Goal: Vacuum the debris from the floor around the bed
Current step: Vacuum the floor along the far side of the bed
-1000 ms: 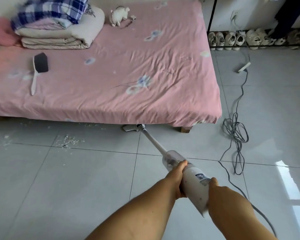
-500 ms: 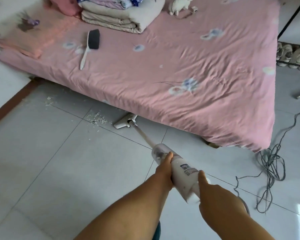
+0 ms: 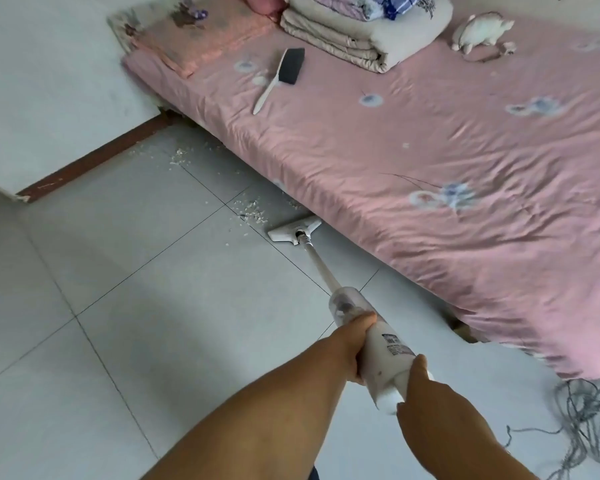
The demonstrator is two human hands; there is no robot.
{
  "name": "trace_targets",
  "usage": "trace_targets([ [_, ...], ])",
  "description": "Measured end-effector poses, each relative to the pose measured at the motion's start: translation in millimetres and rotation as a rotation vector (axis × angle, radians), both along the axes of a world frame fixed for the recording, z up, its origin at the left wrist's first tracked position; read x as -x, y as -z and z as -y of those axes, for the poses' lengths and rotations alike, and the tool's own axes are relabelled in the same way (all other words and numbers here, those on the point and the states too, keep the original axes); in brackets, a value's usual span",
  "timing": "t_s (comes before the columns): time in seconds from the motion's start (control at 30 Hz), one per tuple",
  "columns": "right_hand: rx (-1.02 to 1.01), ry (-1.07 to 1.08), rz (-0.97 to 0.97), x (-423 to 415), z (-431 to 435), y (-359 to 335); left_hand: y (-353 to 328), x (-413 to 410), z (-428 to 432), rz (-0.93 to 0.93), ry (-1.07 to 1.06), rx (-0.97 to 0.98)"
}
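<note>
The person holds a white stick vacuum with both hands; the left hand is wrapped around the body just behind the clear dust cup, fingers curled tight on it; the right hand grips the rear end of the same body, with the thumb laid along the top. The thin tube runs forward and down to the flat floor head, which lies on the grey tiled floor, just beside the hanging edge of the pink sheet on the bed. A small heap of pale debris lies just in front of the head, near but not touching it; a second scatter of crumbs lies farther along, close to the brown baseboard at the corner of the wall. On the bed rest a brush with a white handle, a stack of folded blankets and a small white toy animal; a grey cable lies in loose loops on the floor at the right, near the foot of the bed.
</note>
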State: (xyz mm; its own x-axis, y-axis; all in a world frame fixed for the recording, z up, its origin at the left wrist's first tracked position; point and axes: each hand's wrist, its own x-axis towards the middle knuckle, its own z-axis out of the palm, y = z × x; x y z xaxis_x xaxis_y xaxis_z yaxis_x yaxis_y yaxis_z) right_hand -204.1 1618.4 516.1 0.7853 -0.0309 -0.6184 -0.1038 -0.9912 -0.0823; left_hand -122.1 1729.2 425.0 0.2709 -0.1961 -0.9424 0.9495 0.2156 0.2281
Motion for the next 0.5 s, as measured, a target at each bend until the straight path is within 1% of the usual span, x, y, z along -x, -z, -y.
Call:
trace_targets([
  [0.27, 0.077, -0.098, -0.005, -50, -36, 14, 10, -50, -36, 0.005, 0.027, 0.018],
  [0.37, 0.077, -0.075, 0.013, -83, -55, 21, 14, -84, -56, 0.002, 0.029, 0.020],
  [0.5, 0.158, -0.076, 0.022, -119, -80, 21, 19, -122, -79, 0.003, 0.020, 0.029],
])
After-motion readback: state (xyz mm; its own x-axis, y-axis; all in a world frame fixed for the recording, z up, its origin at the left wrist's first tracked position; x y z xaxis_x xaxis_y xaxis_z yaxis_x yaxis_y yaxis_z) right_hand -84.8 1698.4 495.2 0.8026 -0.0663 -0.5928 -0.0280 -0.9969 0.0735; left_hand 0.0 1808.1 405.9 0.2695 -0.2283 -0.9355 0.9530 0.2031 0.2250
